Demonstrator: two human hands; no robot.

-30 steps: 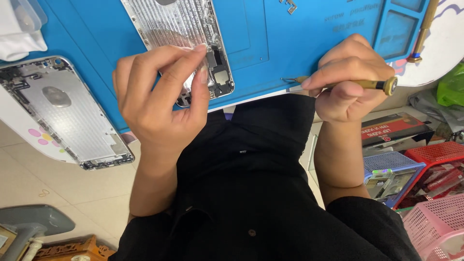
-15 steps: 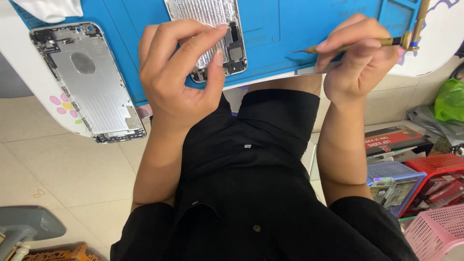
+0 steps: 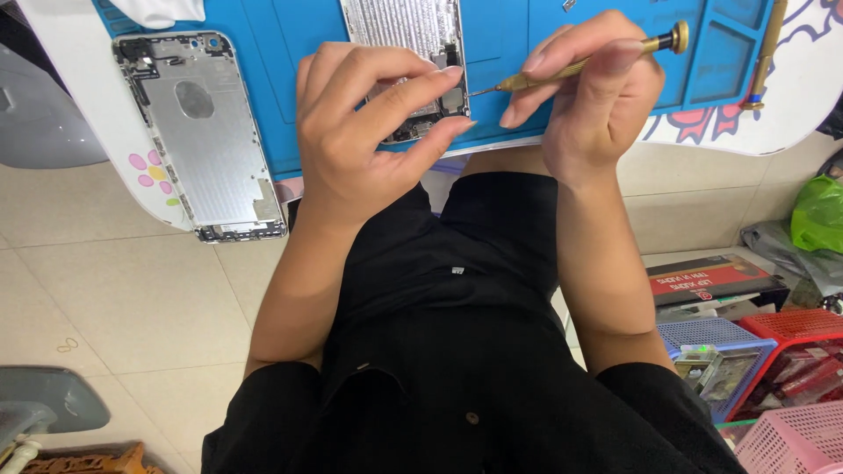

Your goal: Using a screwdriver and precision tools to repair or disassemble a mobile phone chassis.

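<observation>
My left hand (image 3: pixel 364 123) grips the near end of an opened phone part (image 3: pixel 408 35) that lies on the blue work mat (image 3: pixel 303 88), with thumb and fingers pinching its lower edge. My right hand (image 3: pixel 593 96) holds a small brass screwdriver (image 3: pixel 580 63), and its tip touches the phone part's lower right corner beside my left fingertips. An empty silver phone housing (image 3: pixel 206 140) lies to the left, half on the mat and overhanging the white table's edge (image 3: pixel 88 114).
A second brass tool (image 3: pixel 764 53) lies at the mat's right edge. On the floor at the right stand a red box (image 3: pixel 711 279), blue (image 3: pixel 716 338), red (image 3: pixel 795 329) and pink baskets (image 3: pixel 790 443), and a green bag (image 3: pixel 818 215). A grey chair base (image 3: pixel 44 399) sits bottom left.
My right hand has brought the screwdriver leftward until its tip meets the phone part. My left hand stays on the part, and the view has shifted toward the table.
</observation>
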